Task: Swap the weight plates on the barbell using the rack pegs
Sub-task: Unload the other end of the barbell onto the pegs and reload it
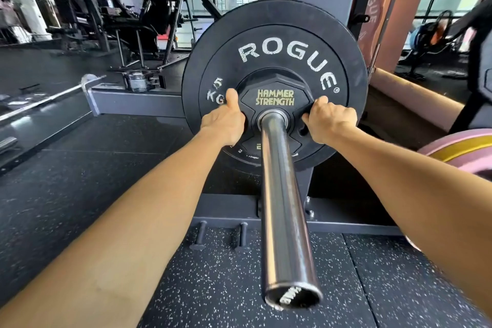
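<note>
Left hand [225, 120]: grips the small plate's [275, 112] left edge, thumb up.
Small plate: on the barbell sleeve [285, 194], against the Rogue plate [274, 61].
Right hand [328, 121]: fingers curled round its right edge.
Progress: early by my reading; both plates are on the sleeve and none has reached a rack peg.

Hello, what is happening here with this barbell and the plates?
A person is working on the plates at one end of a barbell. Both hands grip the small Hammer Strength plate on the barbell sleeve: the left hand at its left edge, thumb up, and the right hand at its right edge. This plate sits against a larger black Rogue plate marked 5 kg. Both plates are on the sleeve, and its outer length is bare.
</note>
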Demonstrator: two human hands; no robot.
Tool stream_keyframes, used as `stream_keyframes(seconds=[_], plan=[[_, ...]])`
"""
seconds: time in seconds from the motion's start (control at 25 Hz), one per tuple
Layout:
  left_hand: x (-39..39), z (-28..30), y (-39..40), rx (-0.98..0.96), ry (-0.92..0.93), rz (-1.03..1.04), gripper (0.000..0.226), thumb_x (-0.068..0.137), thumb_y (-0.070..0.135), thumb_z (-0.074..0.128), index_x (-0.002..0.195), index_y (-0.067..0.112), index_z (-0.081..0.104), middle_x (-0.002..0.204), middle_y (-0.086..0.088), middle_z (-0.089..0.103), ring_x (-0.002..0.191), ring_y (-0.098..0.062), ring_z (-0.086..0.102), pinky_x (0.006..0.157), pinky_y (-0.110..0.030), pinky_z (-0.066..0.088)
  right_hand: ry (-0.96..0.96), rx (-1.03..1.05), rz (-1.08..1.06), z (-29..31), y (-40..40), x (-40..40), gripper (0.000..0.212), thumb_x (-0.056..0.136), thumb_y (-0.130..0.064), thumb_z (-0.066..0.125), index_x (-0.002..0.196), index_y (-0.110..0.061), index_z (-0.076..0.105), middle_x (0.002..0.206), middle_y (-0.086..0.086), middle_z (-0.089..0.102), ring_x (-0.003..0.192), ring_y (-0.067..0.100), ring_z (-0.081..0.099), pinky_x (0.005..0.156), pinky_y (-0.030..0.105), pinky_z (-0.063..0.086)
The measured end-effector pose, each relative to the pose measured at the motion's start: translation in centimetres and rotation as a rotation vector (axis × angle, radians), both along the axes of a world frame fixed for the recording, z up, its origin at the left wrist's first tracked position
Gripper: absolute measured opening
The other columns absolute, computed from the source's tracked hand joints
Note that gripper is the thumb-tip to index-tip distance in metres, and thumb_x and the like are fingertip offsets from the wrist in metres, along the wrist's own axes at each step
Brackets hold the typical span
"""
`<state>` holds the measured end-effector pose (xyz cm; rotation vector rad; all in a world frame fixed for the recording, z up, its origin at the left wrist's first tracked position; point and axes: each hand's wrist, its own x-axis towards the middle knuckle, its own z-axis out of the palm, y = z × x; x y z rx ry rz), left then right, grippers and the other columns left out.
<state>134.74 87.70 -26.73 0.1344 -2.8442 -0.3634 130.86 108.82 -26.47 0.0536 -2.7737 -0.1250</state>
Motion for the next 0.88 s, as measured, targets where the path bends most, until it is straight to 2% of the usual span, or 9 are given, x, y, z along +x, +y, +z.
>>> stream_keyframes(seconds=[0.12, 0.32, 0.44, 0.6, 0.68, 0.76, 0.84, 0.88], plan=[[-1.9, 0.0, 0.0, -0.020, -0.004, 0.006, 0.040, 0.091, 0.000, 0.043, 0.122, 0.010, 0.019, 0.092, -0.011, 0.053, 0.064, -0.025, 0.046, 0.070, -0.044, 0.035, 0.000, 0.002, -0.003, -0.1, -0.2, -2.0, 0.042, 0.101, -0.047, 0.037, 0.112, -0.007, 0.044, 0.110, 0.011, 0.066, 0.105, 0.032, 0.064, 0.070, 0.035, 0.033], [-4.3, 0.1, 0.3, -0.055, -0.015, 0.051, 0.047, 0.089, -0.004, 0.044, 0.126, 0.009, 0.018, 0.107, -0.017, 0.058, 0.081, -0.033, 0.055, 0.072, -0.044, 0.038, -0.012, -0.028, -0.022, -0.1, -0.6, -4.3, 0.042, 0.101, -0.046, 0.037, 0.113, -0.007, 0.044, 0.111, 0.010, 0.066, 0.105, 0.032, 0.064, 0.070, 0.035, 0.033], [-5.2, -0.3, 0.6, -0.142, 0.013, 0.095, 0.056, 0.087, -0.004, 0.048, 0.134, 0.006, 0.017, 0.113, -0.020, 0.057, 0.091, -0.035, 0.060, 0.071, -0.043, 0.039, -0.007, -0.038, -0.032, -0.2, -0.6, -4.9, 0.042, 0.100, -0.047, 0.038, 0.111, -0.008, 0.044, 0.111, 0.010, 0.066, 0.106, 0.032, 0.064, 0.071, 0.035, 0.032], [-5.3, 0.0, 0.6, -0.147, -0.018, 0.125, 0.058, 0.090, -0.001, 0.045, 0.137, 0.007, 0.013, 0.096, -0.013, 0.058, 0.074, -0.028, 0.052, 0.071, -0.041, 0.035, -0.051, -0.081, -0.040, 0.1, -0.8, -4.8, 0.036, 0.101, -0.044, 0.039, 0.110, -0.009, 0.041, 0.115, 0.011, 0.064, 0.108, 0.032, 0.062, 0.072, 0.035, 0.031], [-5.1, 0.9, 0.1, -0.094, -0.070, 0.095, 0.056, 0.097, 0.012, 0.040, 0.143, 0.012, 0.007, 0.099, -0.012, 0.060, 0.074, -0.028, 0.052, 0.073, -0.040, 0.035, -0.135, -0.160, -0.049, 0.7, -1.0, -4.3, 0.030, 0.100, -0.041, 0.039, 0.106, -0.012, 0.036, 0.117, 0.010, 0.063, 0.106, 0.032, 0.062, 0.075, 0.035, 0.033], [-4.5, 1.6, -1.2, -0.031, -0.151, 0.028, 0.052, 0.102, 0.036, 0.035, 0.143, 0.024, 0.005, 0.099, -0.011, 0.063, 0.071, -0.030, 0.058, 0.070, -0.038, 0.042, -0.204, -0.253, -0.043, 1.4, -0.9, -3.4, 0.032, 0.097, -0.042, 0.042, 0.107, -0.012, 0.035, 0.117, 0.009, 0.062, 0.104, 0.032, 0.063, 0.077, 0.035, 0.036], [-3.6, 1.9, -3.3, 0.054, -0.150, -0.032, 0.045, 0.097, 0.055, 0.038, 0.130, 0.032, 0.019, 0.096, -0.008, 0.063, 0.065, -0.029, 0.066, 0.074, -0.039, 0.053, -0.204, -0.285, -0.034, 2.0, -0.8, -2.2, 0.040, 0.091, -0.045, 0.046, 0.113, -0.012, 0.043, 0.116, 0.007, 0.062, 0.106, 0.032, 0.061, 0.078, 0.035, 0.035], [-3.1, 2.0, -4.5, 0.091, -0.128, -0.045, 0.044, 0.093, 0.061, 0.041, 0.125, 0.034, 0.026, 0.100, -0.005, 0.062, 0.070, -0.029, 0.067, 0.080, -0.042, 0.054, -0.191, -0.267, -0.024, 2.3, -0.9, -1.6, 0.041, 0.089, -0.049, 0.047, 0.110, -0.013, 0.049, 0.113, 0.006, 0.062, 0.104, 0.031, 0.060, 0.077, 0.034, 0.035]])
